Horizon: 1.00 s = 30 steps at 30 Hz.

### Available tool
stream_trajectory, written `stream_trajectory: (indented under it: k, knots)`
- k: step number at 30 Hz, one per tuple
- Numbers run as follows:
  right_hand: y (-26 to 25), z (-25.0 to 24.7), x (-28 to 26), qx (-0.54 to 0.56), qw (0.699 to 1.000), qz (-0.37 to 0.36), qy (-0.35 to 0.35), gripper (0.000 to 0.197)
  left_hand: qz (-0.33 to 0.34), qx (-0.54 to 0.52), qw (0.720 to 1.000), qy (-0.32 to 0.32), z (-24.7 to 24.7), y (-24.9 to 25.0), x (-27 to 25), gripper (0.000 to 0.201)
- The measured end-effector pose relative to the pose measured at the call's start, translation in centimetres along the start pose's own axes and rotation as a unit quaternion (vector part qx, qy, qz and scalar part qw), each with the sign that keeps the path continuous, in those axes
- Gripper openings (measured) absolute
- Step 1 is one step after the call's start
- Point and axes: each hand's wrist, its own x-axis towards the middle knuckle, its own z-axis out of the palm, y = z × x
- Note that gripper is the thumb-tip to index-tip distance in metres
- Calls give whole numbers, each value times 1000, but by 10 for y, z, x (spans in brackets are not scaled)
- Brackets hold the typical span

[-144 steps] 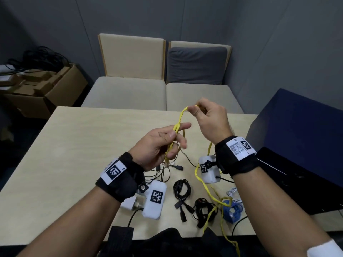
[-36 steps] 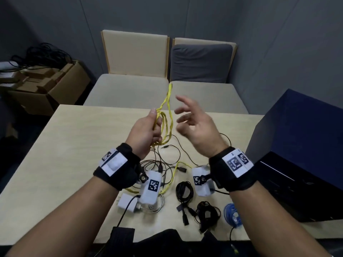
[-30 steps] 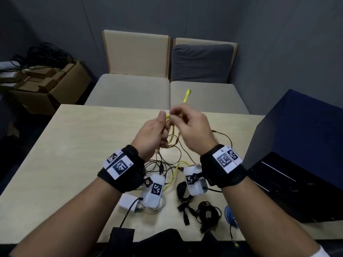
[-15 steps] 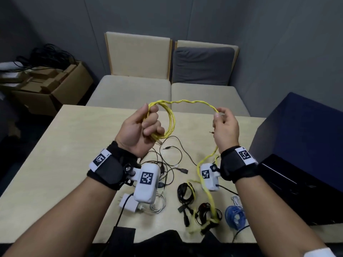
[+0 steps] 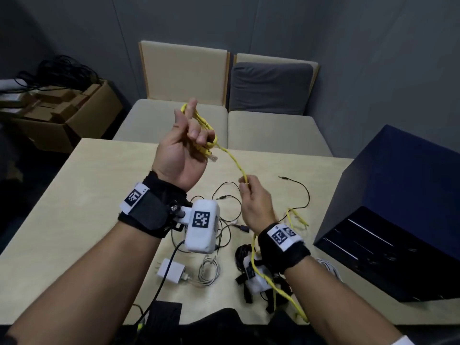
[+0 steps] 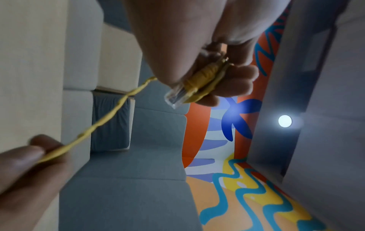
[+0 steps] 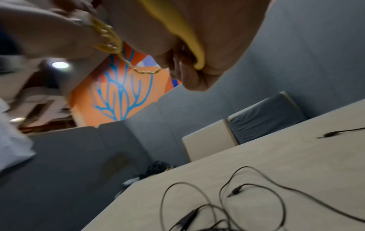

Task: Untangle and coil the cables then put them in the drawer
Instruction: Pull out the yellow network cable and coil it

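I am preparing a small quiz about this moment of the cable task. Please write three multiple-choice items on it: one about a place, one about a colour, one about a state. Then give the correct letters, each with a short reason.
1. Where is the white charger?
A. on the table
B. on the sofa
C. in the cardboard box

2. What colour is the cable stretched between the two hands?
A. black
B. blue
C. yellow

3. What is the left hand doing?
A. resting flat on the table
B. gripping coiled loops of the cable
C. hanging open, holding nothing

Answers:
1 A, the charger lies on the tabletop near the front edge.
2 C, a yellow strand runs from the left hand to the right hand, which pinches it.
3 B, fingers curl round yellow loops, raised above the table.
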Motion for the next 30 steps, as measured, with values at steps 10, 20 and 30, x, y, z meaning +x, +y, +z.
stream_trajectory:
  k: [10,20,30]
  knots:
    - [-45,0,-29,-40,972,-186,-139,11,104,353,928,51,-43,-10,19,56]
    - [-44,-27,9,-113,961,-247,-52,20,-36,727,671,-139,-61,-19,2,34]
    - [-47,-37,14,-120,974,-168,-88,19,-128,740,632,-189,-47,-10,-9,32]
